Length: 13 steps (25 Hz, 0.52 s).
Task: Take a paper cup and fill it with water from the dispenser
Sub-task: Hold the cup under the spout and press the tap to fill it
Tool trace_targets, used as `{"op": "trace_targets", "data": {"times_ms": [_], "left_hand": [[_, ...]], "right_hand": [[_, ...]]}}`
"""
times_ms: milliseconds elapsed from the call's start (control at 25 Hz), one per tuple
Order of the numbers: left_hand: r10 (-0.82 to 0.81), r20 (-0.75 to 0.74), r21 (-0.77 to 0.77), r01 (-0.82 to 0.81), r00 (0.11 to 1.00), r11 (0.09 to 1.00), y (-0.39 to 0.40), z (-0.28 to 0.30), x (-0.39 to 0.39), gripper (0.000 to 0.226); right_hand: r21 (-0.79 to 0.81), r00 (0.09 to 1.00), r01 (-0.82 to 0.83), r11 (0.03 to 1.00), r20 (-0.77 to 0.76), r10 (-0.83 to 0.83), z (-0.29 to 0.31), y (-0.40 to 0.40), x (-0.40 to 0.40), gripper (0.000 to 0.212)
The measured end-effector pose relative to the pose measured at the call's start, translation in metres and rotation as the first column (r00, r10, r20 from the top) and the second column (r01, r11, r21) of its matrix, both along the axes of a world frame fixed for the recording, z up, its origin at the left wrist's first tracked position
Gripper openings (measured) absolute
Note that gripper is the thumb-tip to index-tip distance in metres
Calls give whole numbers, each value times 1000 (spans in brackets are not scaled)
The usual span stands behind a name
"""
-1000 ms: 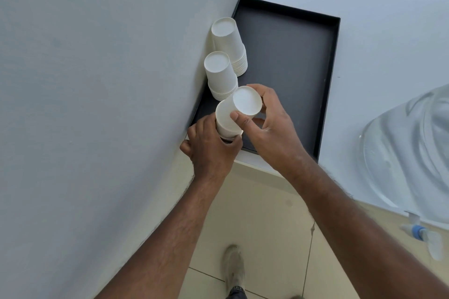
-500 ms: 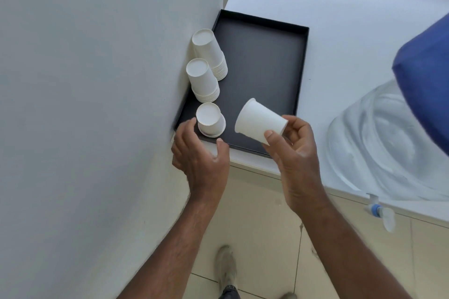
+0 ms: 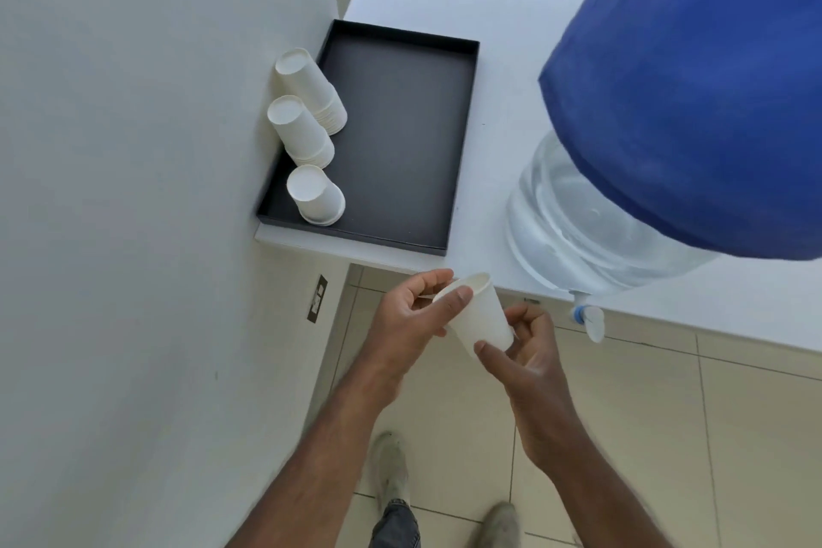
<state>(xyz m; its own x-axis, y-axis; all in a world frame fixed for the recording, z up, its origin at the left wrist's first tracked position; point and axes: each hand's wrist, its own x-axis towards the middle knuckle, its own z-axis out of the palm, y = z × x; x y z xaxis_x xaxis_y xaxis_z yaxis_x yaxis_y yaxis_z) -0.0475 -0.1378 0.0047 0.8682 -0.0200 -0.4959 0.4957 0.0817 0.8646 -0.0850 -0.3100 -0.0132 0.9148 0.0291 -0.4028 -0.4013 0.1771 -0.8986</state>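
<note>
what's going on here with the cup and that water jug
A person holds a single paper cup in both hands, the left hand near its rim and the right hand at its base, just off the counter edge. The cup is tilted and no water shows in it. The dispenser tap is to the right, untouched. Three cup stacks sit upside down in the black tray.

We hold a white paper cup [image 3: 478,316] in both hands, left hand [image 3: 411,316] at its rim, right hand [image 3: 525,352] at its base. Three inverted cup stacks [image 3: 311,133] stand in the black tray [image 3: 400,138]. The dispenser [image 3: 622,191] tap [image 3: 589,318] juts just beside our right hand.
</note>
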Motion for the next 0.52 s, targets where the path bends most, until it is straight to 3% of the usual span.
{"op": "trace_targets", "data": {"times_ms": [160,320,520], "left_hand": [[-200,-19,141,201,980,969,-34,-2,-24,72],[-388,-29,324,376,921,868,-72,-12,-42,71],[-464,-6,451,417,886,789,-111,-26,-47,65]], "right_hand": [[-199,998,-69,978,-3,70,-10,-35,-30,56],[-329,997,-69,942,4,75,-24,-68,-54,60],[-381,999,-42,924,-34,32,-52,-101,-68,63]]}}
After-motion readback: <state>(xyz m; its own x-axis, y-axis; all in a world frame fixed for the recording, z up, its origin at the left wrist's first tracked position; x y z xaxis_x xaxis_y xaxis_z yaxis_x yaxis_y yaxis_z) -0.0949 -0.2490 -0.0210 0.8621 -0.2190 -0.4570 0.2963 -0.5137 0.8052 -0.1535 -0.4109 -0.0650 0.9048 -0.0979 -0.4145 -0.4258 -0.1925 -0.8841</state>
